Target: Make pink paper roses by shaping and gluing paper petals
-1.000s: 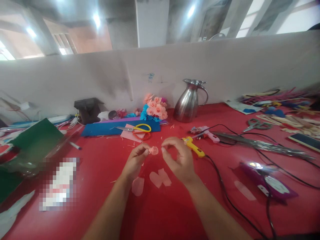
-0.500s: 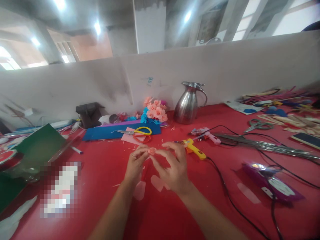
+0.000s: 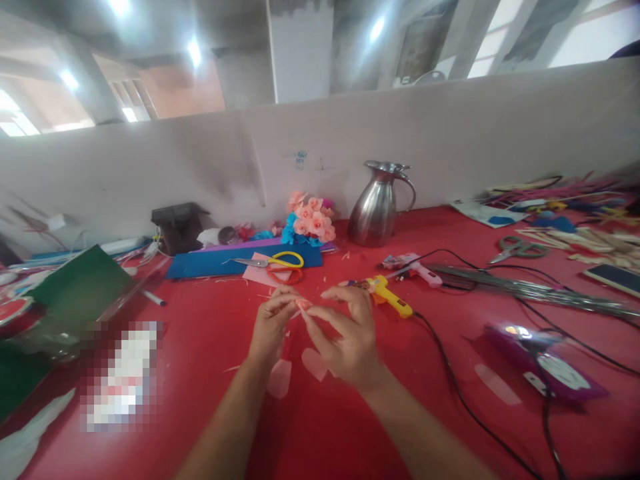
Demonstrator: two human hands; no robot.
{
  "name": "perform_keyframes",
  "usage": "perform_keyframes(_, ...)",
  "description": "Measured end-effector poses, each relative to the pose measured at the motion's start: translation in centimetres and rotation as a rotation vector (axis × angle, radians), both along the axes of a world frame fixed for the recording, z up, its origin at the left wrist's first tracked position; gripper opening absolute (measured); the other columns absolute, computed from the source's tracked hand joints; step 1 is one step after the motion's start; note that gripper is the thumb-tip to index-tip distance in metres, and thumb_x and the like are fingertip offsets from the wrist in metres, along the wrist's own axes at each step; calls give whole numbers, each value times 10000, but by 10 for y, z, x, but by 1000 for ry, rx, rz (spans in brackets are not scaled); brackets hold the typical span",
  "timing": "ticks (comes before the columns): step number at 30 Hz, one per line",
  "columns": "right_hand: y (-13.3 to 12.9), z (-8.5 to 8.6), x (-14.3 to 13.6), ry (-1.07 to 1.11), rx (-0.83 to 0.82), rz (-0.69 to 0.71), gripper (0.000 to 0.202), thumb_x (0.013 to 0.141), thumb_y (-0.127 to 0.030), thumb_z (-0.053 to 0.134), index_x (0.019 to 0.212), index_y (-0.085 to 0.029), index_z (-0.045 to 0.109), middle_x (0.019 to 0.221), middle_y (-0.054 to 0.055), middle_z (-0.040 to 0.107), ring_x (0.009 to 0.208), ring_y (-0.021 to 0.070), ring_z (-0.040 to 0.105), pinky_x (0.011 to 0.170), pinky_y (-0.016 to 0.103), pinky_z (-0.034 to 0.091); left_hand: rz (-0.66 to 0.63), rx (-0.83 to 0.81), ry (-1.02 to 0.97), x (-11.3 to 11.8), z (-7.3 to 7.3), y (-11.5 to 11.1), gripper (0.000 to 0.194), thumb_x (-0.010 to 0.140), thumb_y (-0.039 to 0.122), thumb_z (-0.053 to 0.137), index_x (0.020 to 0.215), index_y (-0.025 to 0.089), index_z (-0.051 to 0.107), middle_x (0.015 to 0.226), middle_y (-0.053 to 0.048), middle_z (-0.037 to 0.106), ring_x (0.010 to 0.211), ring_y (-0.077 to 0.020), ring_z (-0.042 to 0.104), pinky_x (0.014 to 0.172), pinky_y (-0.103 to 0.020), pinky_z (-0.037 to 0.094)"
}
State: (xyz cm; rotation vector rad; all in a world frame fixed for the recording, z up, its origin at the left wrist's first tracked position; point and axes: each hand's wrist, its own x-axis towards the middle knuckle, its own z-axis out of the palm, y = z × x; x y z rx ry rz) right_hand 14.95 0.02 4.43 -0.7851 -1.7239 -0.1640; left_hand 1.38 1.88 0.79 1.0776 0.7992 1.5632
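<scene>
The person's left hand (image 3: 270, 327) pinches a small, salmon-pink, ruffled flower piece (image 3: 303, 304) between nearly closed fingertips, above the glossy red tabletop (image 3: 310, 433). The right hand (image 3: 353, 340) grips its edge with thumb and forefinger, other fingers loosely raised. Pale pink, rounded petal cutouts (image 3: 279, 380) lie below; a yellow plastic glue gun (image 3: 394, 297) lies to the right.

Bright lights (image 3: 194, 53) and what seem windows (image 3: 593, 37) glow beyond a pale wall (image 3: 200, 160).

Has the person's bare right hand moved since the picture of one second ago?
Yes. Judged against the yellow plastic glue gun, the bare right hand has shifted left and now reaches the small rounded pink flower piece.
</scene>
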Motion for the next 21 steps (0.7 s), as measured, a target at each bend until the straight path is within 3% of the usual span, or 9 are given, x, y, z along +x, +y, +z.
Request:
perform_keyframes(8, 0, -3, 0, -43, 19, -43, 169, 712, -157, 648, 861, -234, 668, 909, 46, 540, 862, 188, 527, 778, 376, 426, 20, -20, 9, 0, 1, 0, 41, 658, 231, 694, 677, 198, 711, 846, -22, 490, 792, -116, 485, 708, -221, 403)
perform_keyframes(17, -3, -1, 2, -66, 32, 88, 226, 714, -101, 614, 894, -229, 664, 925, 51, 524, 872, 183, 524, 744, 351, 440, -3, 7, -6, -1, -1, 0, 52, 675, 204, 676, 708, 203, 716, 841, -23, 493, 804, -119, 481, 712, -214, 394)
perform_keyframes(21, -4, -4, 1, -55, 27, 78, 186, 712, -125, 634, 861, -237, 636, 928, 41, 525, 862, 181, 527, 749, 359, 451, 14, 6, 16, -1, -2, 1, 56, 683, 223, 669, 684, 189, 713, 832, -31, 491, 816, -129, 480, 736, -224, 391)
